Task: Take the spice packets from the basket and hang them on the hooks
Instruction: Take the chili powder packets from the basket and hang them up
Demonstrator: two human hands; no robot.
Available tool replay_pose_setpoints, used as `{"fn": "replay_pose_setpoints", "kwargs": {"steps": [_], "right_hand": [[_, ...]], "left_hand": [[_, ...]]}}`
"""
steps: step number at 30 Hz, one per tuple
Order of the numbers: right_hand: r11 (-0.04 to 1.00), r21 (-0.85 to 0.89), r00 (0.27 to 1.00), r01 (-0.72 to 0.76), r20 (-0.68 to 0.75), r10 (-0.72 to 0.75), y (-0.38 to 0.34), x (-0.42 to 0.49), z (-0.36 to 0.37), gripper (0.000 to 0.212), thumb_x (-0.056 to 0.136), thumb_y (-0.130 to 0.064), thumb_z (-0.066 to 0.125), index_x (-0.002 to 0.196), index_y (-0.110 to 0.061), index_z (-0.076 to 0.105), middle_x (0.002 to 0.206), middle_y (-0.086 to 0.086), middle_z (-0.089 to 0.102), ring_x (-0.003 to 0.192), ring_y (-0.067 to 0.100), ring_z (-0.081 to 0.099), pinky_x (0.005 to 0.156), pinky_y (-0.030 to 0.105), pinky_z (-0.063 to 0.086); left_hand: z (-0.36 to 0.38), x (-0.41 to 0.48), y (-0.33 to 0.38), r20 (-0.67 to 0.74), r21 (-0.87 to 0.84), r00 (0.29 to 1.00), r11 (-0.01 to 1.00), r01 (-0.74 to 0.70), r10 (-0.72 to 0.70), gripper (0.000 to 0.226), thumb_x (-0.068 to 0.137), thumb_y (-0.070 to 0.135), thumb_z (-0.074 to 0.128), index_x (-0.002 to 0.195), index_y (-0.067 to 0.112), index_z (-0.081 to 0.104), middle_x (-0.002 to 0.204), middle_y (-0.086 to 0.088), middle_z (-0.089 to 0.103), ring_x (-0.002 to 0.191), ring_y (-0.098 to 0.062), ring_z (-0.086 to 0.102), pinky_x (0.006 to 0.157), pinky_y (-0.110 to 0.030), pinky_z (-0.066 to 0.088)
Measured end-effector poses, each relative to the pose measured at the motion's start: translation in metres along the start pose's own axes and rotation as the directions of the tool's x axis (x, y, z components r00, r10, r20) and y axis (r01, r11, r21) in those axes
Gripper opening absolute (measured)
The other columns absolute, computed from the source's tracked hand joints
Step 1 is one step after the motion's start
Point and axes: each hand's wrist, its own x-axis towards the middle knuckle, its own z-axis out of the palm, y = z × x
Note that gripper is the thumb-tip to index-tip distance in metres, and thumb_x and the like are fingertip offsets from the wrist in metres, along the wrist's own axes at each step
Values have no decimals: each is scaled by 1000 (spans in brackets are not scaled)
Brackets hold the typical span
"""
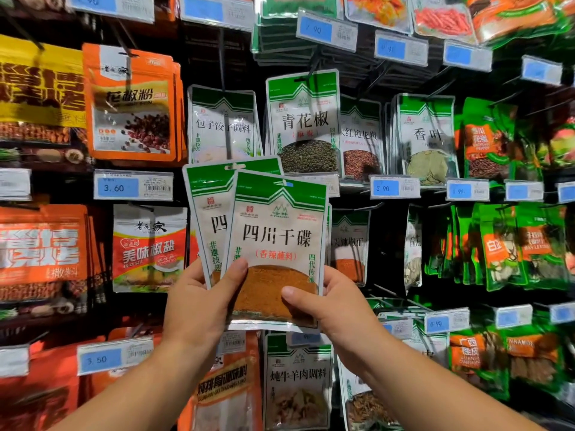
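Observation:
Two green-and-white spice packets are held up in front of the hook wall. The front packet [277, 241] shows orange-brown powder through its window; the second packet [208, 206] is fanned out behind it to the left. My left hand [199, 303] grips both at their lower left, thumb on the front packet. My right hand [326, 303] pinches the front packet's lower right corner. Both packets have punched hang holes at the top. No basket is in view.
The wall is dense with hanging spice packets on metal hooks: orange ones [130, 104] at left, green-and-white ones [303, 122] in the middle, green ones [504, 244] at right. Blue price tags [133, 188] stick out on the hook ends.

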Motion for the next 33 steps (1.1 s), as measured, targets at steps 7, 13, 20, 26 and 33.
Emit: {"fn": "replay_pose_setpoints", "kwargs": {"steps": [7,13,20,26,33], "right_hand": [[998,-44,996,43,-80,-46,9,0,-14,28,89,-7,77,110,-26,70,88,-10,77,77,5,72,74,28,54],[999,-48,978,18,-205,-27,17,-2,-52,32,89,-2,73,115,-20,68,102,-2,79,89,12,76,70,22,55],[990,-134,977,-42,-213,13,30,0,-72,37,88,-8,75,120,-24,68,108,-8,78,97,11,74,82,30,52],[982,-182,988,-48,-151,20,28,14,-61,35,88,-10,76,118,-26,69,109,-7,78,103,17,73,94,39,56],[980,-192,986,-52,-168,19,22,30,-51,33,87,-12,76,117,-25,68,107,-6,78,101,18,73,95,40,56]], "left_hand": [[-6,-1,-2,-20,24,1000,1000,11,-11,26,84,24,72,110,21,73,102,-5,80,91,-25,78,76,-44,62],[-22,7,1,-110,74,994,997,-16,24,29,83,34,73,111,26,71,99,3,80,80,-17,75,44,-27,47],[-30,9,5,-123,42,992,999,-21,26,32,80,36,73,111,26,71,98,3,80,75,-12,75,39,-23,46],[-31,8,1,-114,30,993,999,-33,36,35,78,33,74,112,22,72,104,-1,80,94,-22,76,62,-33,58],[-33,7,5,-90,28,995,999,-39,41,26,85,25,72,111,19,71,100,-2,80,80,-14,76,56,-20,57]]}}
